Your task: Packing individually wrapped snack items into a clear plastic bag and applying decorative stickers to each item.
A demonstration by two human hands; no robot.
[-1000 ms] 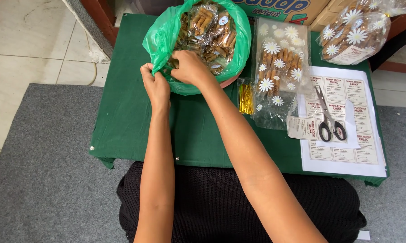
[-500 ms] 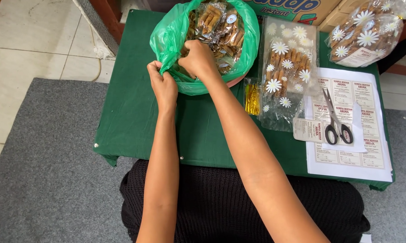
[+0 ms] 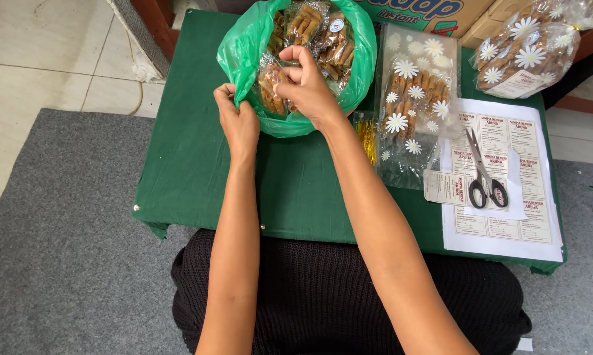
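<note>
A green plastic bag [image 3: 244,49] full of clear snack packets stands at the back of the low green table [image 3: 191,164]. My left hand [image 3: 238,121] pinches the bag's near left rim. My right hand [image 3: 309,89] reaches into the bag's opening and grips a small clear packet of brown snack sticks [image 3: 270,82]. More packets of the same sticks [image 3: 319,33] fill the bag behind it.
A clear daisy-printed packet of sticks [image 3: 411,98] lies right of the bag, yellow twist ties [image 3: 367,135] beside it. Black-handled scissors [image 3: 484,177] rest on a white label sheet [image 3: 507,230]. Another daisy packet [image 3: 526,56] and a cardboard box [image 3: 434,13] stand at the back.
My right hand has gone from the bag's near rim up into the opening and taken hold of a packet. My left hand stays on the rim.
</note>
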